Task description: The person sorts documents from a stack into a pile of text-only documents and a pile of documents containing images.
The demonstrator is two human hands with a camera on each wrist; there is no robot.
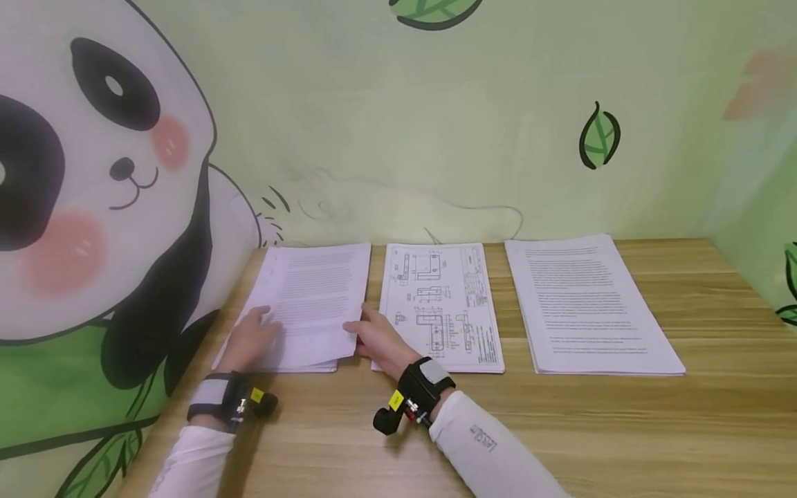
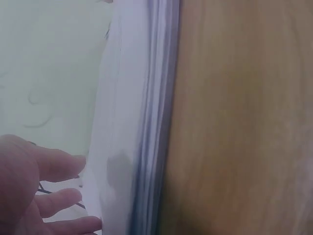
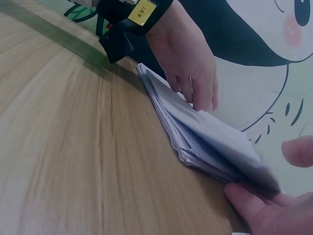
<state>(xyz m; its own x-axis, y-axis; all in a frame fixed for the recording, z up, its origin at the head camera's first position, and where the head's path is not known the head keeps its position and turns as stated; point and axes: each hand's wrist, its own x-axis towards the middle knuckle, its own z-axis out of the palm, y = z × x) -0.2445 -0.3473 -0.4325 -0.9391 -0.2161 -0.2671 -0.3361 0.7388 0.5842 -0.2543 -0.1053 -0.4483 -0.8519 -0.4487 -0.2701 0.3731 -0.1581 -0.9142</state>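
Observation:
A stack of printed paper (image 1: 314, 297) lies at the left of the table, its upper sheets bulging above the ones below. My left hand (image 1: 250, 339) is at the stack's near left side, its fingers loosely bent over the top sheet. My right hand (image 1: 382, 339) is at the right edge. In the right wrist view, fingers (image 3: 244, 201) touch the stack under the raised corner, while the thumb stands apart above the paper. The left wrist view shows the layered edges of the stack (image 2: 156, 98) beside spread fingers (image 2: 61, 203).
A stack of technical drawings (image 1: 442, 304) lies just right of my right hand. Farther right is another stack of printed text (image 1: 588, 311). The wooden table (image 1: 623, 429) meets a wall (image 1: 498, 138) decorated with a panda and leaves. Each wrist carries a strapped camera.

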